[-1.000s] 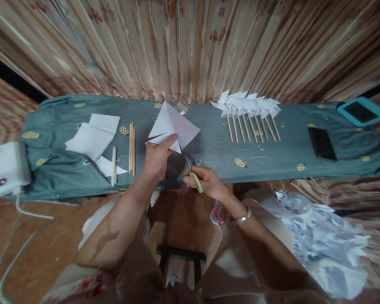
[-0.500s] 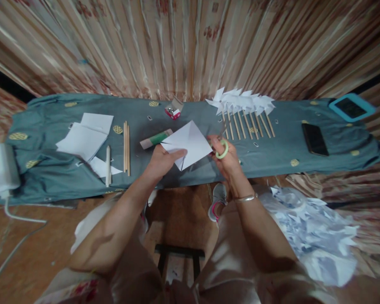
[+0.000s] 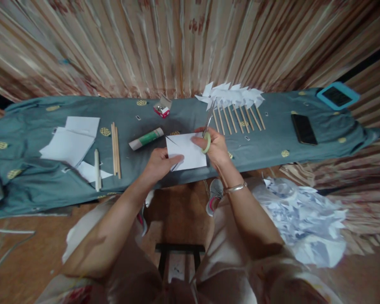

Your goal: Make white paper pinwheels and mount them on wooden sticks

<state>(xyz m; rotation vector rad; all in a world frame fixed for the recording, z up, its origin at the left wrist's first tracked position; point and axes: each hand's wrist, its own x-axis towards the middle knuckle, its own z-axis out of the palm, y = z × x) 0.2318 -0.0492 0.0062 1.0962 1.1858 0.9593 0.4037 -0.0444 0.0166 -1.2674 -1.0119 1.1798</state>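
A square of white paper (image 3: pixel 190 154) with slits cut in from its left corners is held over the near edge of the table. My left hand (image 3: pixel 161 164) grips its left side, thumb on top. At its upper right, my right hand (image 3: pixel 215 148) pinches the paper with the thumb while keeping a pair of scissors (image 3: pixel 207 142) with pale green handles. The scissor blades point up and away from the paper. Beyond the hands, several paper pinwheels (image 3: pixel 231 96) on wooden sticks lie in an overlapping row.
On the green tablecloth (image 3: pixel 177 114) lie a green and white tube (image 3: pixel 146 139), a small red box (image 3: pixel 162 108), wooden sticks (image 3: pixel 115 150), a white pen-like stick (image 3: pixel 97 169), paper sheets (image 3: pixel 70 143), a black phone (image 3: pixel 304 129) and a blue-framed device (image 3: pixel 338 96). A bag of paper pieces (image 3: pixel 300 215) stands at right.
The paper has turned from a diamond to a level square. My right hand has come onto its right side, thumb on top, and the scissors now point upward. The view has shifted slightly.
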